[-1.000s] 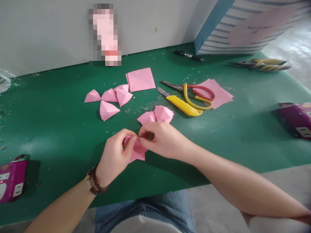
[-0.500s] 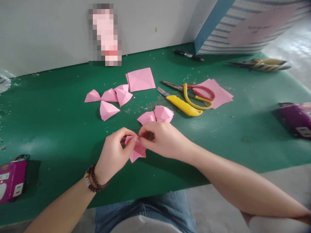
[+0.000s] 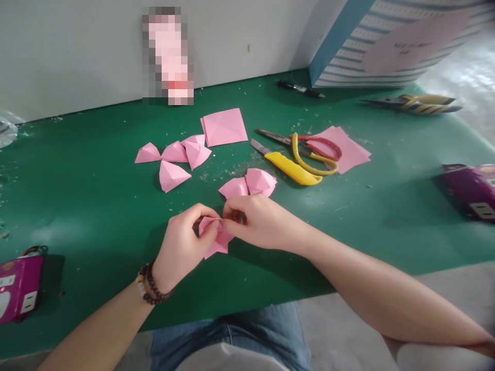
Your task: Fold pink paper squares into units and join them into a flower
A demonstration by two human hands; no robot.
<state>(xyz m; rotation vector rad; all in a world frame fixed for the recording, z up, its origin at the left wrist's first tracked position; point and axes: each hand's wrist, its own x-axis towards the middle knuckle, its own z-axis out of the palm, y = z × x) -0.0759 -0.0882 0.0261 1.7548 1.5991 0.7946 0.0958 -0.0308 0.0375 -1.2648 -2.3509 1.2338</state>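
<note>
Between my hands is a piece of folded pink paper (image 3: pixel 219 241), its pointed corners hanging below my fingers. My left hand (image 3: pixel 189 239) pinches it from the left, thumb in front. My right hand (image 3: pixel 253 221) pinches its upper edge, the fingertips close to those of the left. Just beyond my right hand lie two folded pink paper pieces (image 3: pixel 261 181), partly hidden by it. Farther left is a group of similar folded pieces (image 3: pixel 174 175). A stack of flat pink paper squares (image 3: pixel 224 127) lies behind them.
Right of centre lie a yellow utility knife (image 3: pixel 294 167) with its blade out and scissors (image 3: pixel 332 149) over more pink paper (image 3: pixel 353 149). Farther back are a black pen (image 3: pixel 299 88) and pliers (image 3: pixel 413 103) near a striped box (image 3: pixel 371 46). Purple devices (image 3: pixel 23 288) stand at both sides.
The held paper has tilted slightly, its lower points shifting a little to the left. Both hands keep their pinch in nearly the same place.
</note>
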